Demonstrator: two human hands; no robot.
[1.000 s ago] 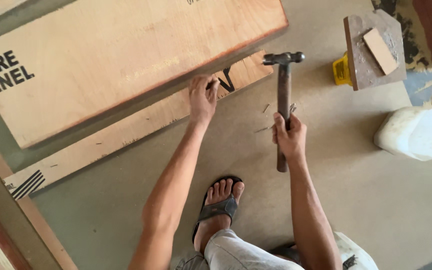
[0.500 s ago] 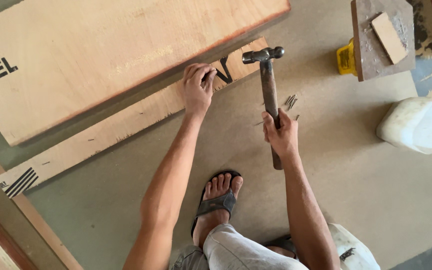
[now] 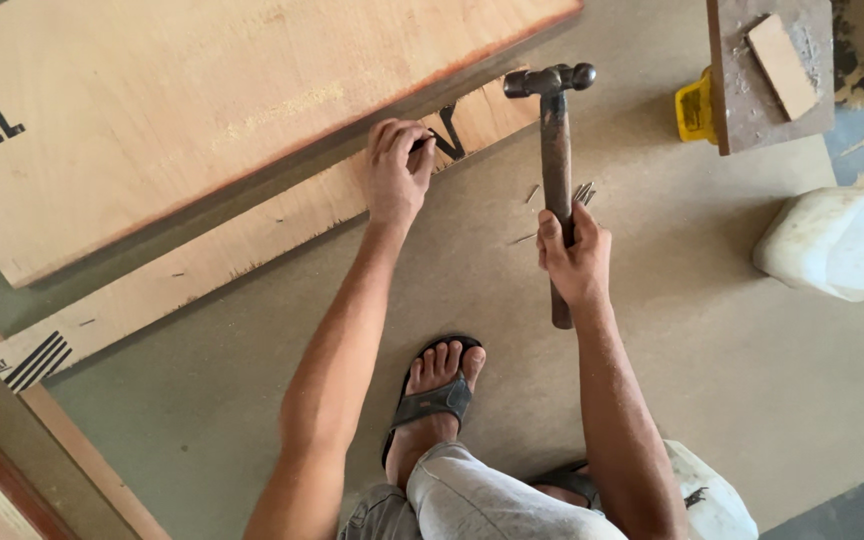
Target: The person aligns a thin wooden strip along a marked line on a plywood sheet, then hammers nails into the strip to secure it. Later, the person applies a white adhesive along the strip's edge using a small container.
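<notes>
On plywood strip (image 3: 252, 250): left hand (image 3: 397, 175) pinching, probably, nail upright; right hand (image 3: 574, 255) gripping hammer (image 3: 555, 150) raised. Nailing step; next needs square strike clear of fingers.

A dark, rusty hammer (image 3: 555, 150), tan plywood strip (image 3: 252, 250) with black stripes, and yellow container (image 3: 694, 105) are seen.

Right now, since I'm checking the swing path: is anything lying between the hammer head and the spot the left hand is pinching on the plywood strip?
Nothing visible: the hammer head hangs right of the left hand, open air between them.
</notes>
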